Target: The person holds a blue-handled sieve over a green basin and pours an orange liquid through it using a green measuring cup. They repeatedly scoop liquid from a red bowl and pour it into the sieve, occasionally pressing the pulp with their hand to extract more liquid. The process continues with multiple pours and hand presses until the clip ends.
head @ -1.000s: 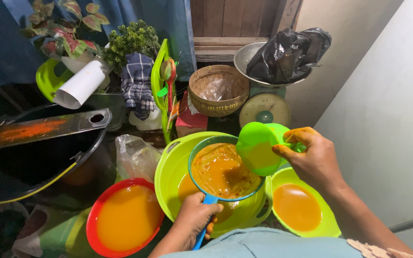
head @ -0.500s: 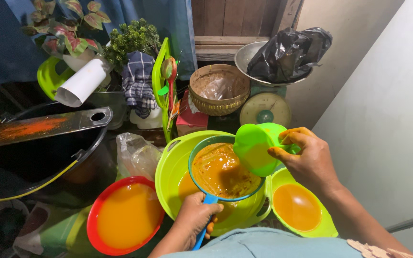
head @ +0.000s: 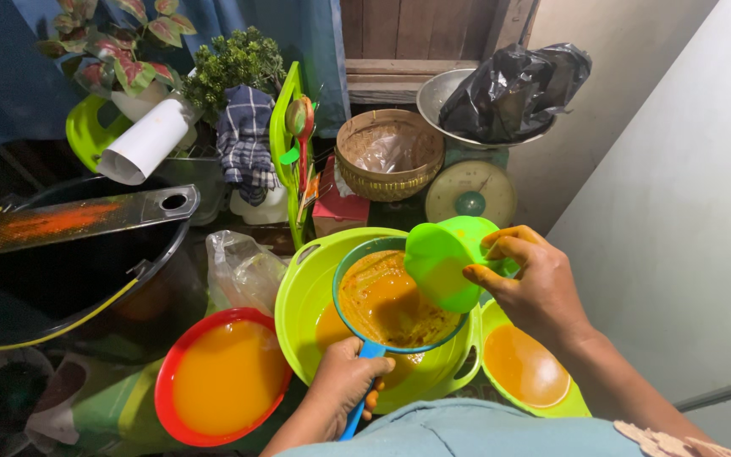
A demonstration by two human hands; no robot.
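Note:
My left hand [head: 344,381] grips the blue handle of a round strainer [head: 387,300] full of orange pulp, held over a large lime-green basin [head: 315,279]. My right hand [head: 535,283], stained orange, tips a small green scoop cup [head: 443,261] over the strainer's right edge. Orange liquid lies in the basin under the strainer. A smaller green bowl [head: 528,372] of orange liquid sits below my right hand.
A red bowl [head: 222,377] of orange liquid stands to the left. A black wok with an orange-stained grater [head: 69,220] is farther left. Behind are a woven basket [head: 389,156], a scale with a black bag [head: 501,93], plants, and a wall at the right.
My right hand has tilted the green cup further over the strainer and shifted it slightly lower. The left hand keeps the strainer still.

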